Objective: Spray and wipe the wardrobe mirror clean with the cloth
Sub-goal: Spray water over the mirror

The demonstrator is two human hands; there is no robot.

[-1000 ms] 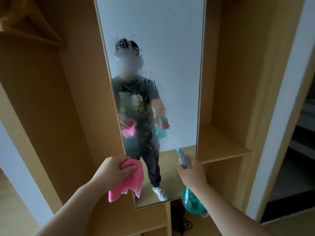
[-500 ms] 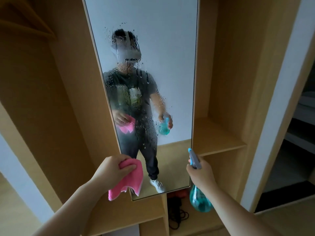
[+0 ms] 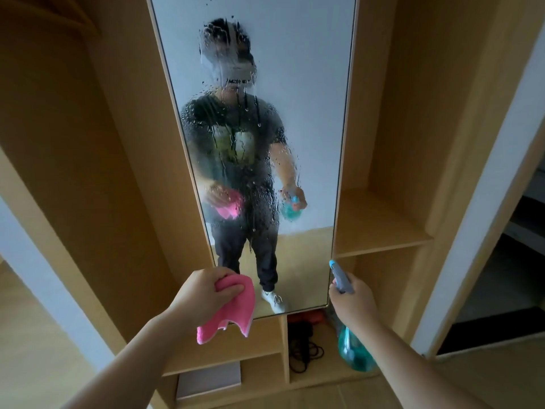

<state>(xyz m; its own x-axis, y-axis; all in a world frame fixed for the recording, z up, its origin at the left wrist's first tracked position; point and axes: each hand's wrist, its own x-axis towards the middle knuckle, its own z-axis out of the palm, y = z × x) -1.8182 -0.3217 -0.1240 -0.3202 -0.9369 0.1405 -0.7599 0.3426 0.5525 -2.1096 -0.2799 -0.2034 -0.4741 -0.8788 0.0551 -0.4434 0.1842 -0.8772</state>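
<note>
My left hand [image 3: 203, 293] was raised before the wardrobe [image 3: 103, 172], fingers curled and thumb pressed down, pinching the pink cloth [image 3: 233, 312]. The cloth hung bunched from my grip, over the lower left corner of the mirror [image 3: 309, 84]; whether it touched the glass I could not tell. Under it, the bottom left compartment held a flat grey box [image 3: 209, 379].

The mirror stood upright in the wardrobe's middle, its centre covered with spray drops and thin runs, its outer parts dry.

Below its bottom edge, a narrow compartment held a tangle of black cable [image 3: 303, 348] with something red [image 3: 308, 315] behind it.

My right hand [image 3: 354, 302] was wrapped round the neck of the spray bottle [image 3: 354, 352], the nozzle aimed up at the mirror's lower right corner. My fingertips were hidden behind the hand. The bottle's blue-green body hung below my wrist; how full it was, I could not tell.
</note>
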